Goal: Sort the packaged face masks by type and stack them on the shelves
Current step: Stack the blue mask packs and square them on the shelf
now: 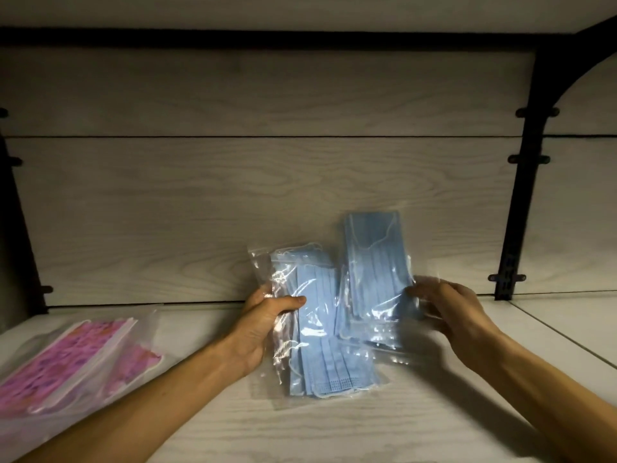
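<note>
Both hands grip: my left hand [263,320] clamps one blue mask pack [320,332], my right hand [447,312] pinches another blue pack [377,262] at two o'clock. Pink mask packs [66,359] lie on the shelf [367,422] at nine o'clock.

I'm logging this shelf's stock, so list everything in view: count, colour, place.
clear plastic packs of blue pleated face masks: two, blue; one in each hand's grip, held at the shelf's middle, overlapping.
clear plastic packs of pink patterned face masks: at least two, pink; lying on the shelf, left.
pale wood-grain shelf board: one, light grey; underneath.
black metal shelf bracket: one, black; right rear.
left hand: holds the nearer blue pack.
right hand: pinches the farther blue pack.
</note>
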